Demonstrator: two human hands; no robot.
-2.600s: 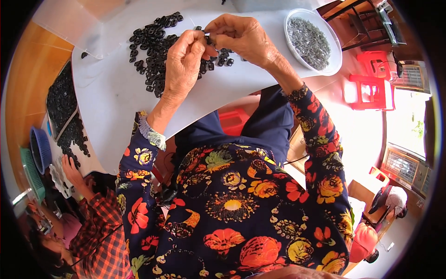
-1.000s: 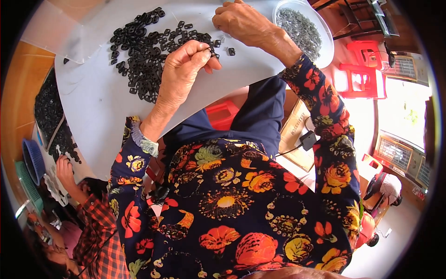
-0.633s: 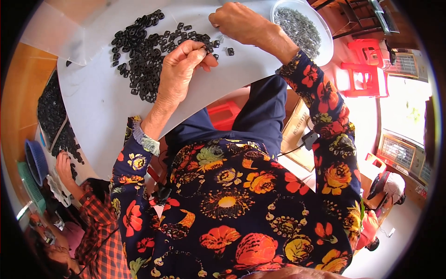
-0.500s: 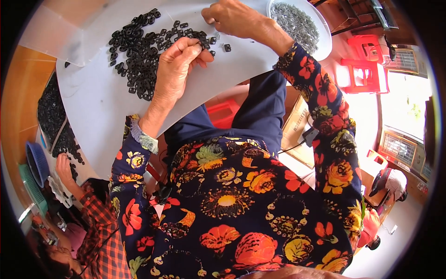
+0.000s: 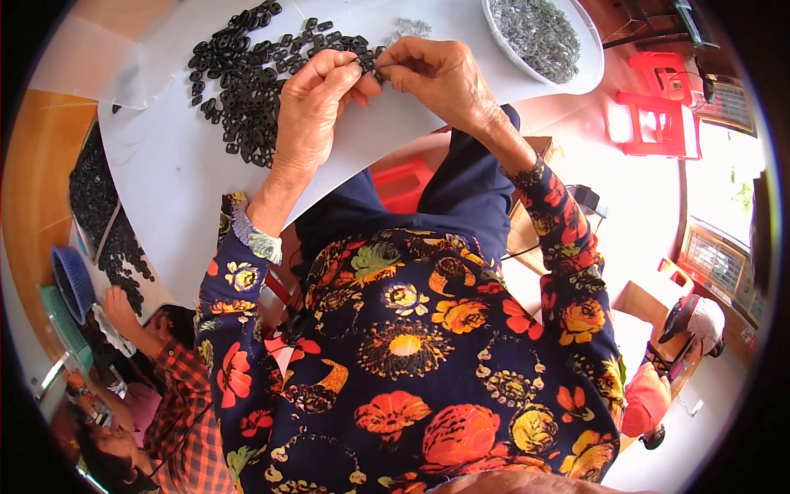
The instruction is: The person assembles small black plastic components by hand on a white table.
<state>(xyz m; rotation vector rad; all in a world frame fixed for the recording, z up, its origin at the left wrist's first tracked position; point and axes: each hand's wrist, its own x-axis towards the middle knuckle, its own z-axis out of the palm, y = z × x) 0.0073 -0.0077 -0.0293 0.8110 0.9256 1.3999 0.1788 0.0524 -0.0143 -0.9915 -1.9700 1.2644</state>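
My left hand [image 5: 311, 107] pinches a small black plastic part [image 5: 367, 66] between thumb and fingers, above the near edge of the grey-white table [image 5: 156, 185]. Right up against it, my right hand [image 5: 444, 81] has thumb and forefinger pressed together at the part's right side. What lies between those right fingertips is too small and hidden to make out. A heap of similar black parts [image 5: 247, 107] spreads to the left of and behind my left hand. Beyond my right hand lie a few small clear pieces [image 5: 409, 30].
A round white tub [image 5: 588, 70] of small clear pieces [image 5: 535, 41] stands at the far right. At the left, a co-worker's hand [image 5: 121, 311] is near another black heap [image 5: 95, 185] and a blue basket [image 5: 72, 284]. Red stools [image 5: 658, 123] stand on the floor at right.
My right hand has come from near the clear pieces down and left to meet my left hand. The left hand keeps its pinch on the black part. The co-worker's hand has shifted slightly.
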